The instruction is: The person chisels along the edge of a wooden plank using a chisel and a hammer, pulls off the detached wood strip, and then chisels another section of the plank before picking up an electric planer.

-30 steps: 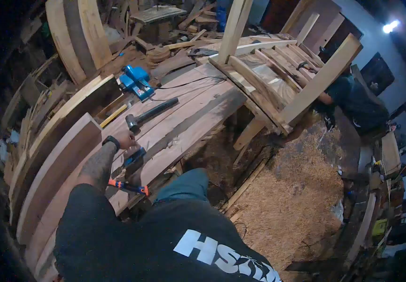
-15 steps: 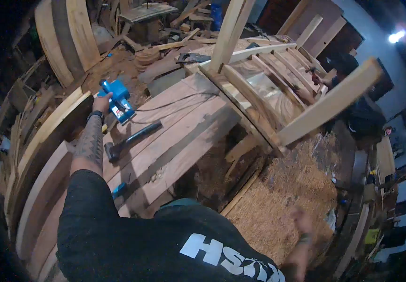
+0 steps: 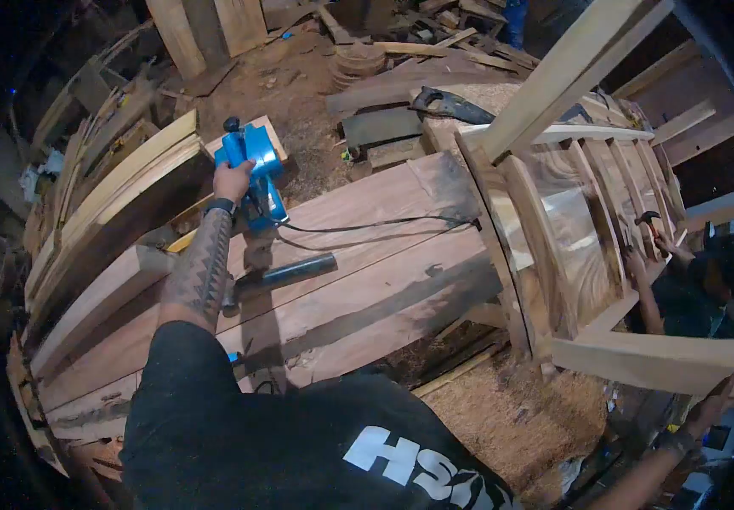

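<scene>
My left hand (image 3: 233,180) is closed round the blue electric hand planer (image 3: 256,161), which sits at the far edge of the planks, over a pale piece of wood. Its black cord (image 3: 367,228) trails right across the planks (image 3: 358,276). Nearer me lies a hammer (image 3: 290,274) with a thick dark handle, its head partly hidden by my forearm. At the right, my right hand (image 3: 714,406) grips the end of a squared wooden leg (image 3: 656,361) of an upturned wooden frame (image 3: 546,246); some of its fingers are hidden behind the leg.
A co-worker's hand (image 3: 671,246) holds a claw hammer (image 3: 649,223) over the frame's slats. A handsaw (image 3: 452,106) lies beyond the planks. Curved boards (image 3: 120,208) stand at the left. Sawdust (image 3: 520,416) covers the floor, and wood scraps pile up at the back.
My right hand has moved from above the sawdust to the wooden leg at the right. The view has turned. My left hand stays on the planer.
</scene>
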Available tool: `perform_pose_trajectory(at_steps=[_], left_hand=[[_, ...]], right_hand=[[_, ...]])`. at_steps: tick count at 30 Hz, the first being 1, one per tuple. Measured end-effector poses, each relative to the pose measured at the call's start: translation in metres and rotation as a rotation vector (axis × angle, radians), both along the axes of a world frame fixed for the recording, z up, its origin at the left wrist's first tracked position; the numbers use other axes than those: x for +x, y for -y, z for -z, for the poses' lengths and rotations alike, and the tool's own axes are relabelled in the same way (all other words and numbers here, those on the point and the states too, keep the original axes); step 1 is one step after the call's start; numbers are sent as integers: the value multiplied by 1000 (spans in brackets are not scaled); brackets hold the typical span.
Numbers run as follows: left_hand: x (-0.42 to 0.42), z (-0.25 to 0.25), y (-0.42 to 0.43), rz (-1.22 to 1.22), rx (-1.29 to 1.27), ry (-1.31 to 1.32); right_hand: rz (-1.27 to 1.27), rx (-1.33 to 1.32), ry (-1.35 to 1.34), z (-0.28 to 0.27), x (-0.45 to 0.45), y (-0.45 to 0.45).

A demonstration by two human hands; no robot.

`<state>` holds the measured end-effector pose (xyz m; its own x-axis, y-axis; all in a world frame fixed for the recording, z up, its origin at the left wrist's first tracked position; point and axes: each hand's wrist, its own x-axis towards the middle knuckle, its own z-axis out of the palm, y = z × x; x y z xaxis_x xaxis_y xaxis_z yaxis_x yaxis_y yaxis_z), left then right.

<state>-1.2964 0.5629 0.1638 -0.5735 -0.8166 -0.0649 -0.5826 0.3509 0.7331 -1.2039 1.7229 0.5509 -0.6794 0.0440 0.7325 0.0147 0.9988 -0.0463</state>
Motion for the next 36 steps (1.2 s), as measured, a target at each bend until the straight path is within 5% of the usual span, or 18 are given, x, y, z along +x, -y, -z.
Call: perform_pose_trajectory(at_steps=[6, 8, 12, 15, 17, 19, 23, 30, 32, 34, 36], left_hand=[[12, -12, -36, -82, -191, 143], [4, 28, -12, -114, -268, 172], [-9, 12, 2, -42, 291, -123], [-15, -2, 10, 97, 6, 245], [-26, 19, 26, 163, -174, 260], [-30, -48, -30, -74, 119, -157], [-68, -68, -7, -242, 768, -645], [-136, -102, 62, -146, 814, -888], [-143, -98, 93, -55, 595, -983], [-147, -110, 112, -38, 804, -1090], [-158, -99, 166, -185, 750, -1187]], right_hand=[[104, 3, -90, 14, -25, 32], [125, 16, -107, 15, -26, 40], [176, 7, -150, 8, -21, 53], [185, -31, -167, 15, -35, 43], [188, -56, -172, 20, -44, 31], [199, -62, -162, 22, -51, 26], [200, -79, -145, 19, -67, 46], [202, -129, -130, 23, -79, 69], [207, -133, -144, 25, -74, 74], [213, -146, -143, 26, -71, 81], [219, -163, -146, 30, -66, 94]])
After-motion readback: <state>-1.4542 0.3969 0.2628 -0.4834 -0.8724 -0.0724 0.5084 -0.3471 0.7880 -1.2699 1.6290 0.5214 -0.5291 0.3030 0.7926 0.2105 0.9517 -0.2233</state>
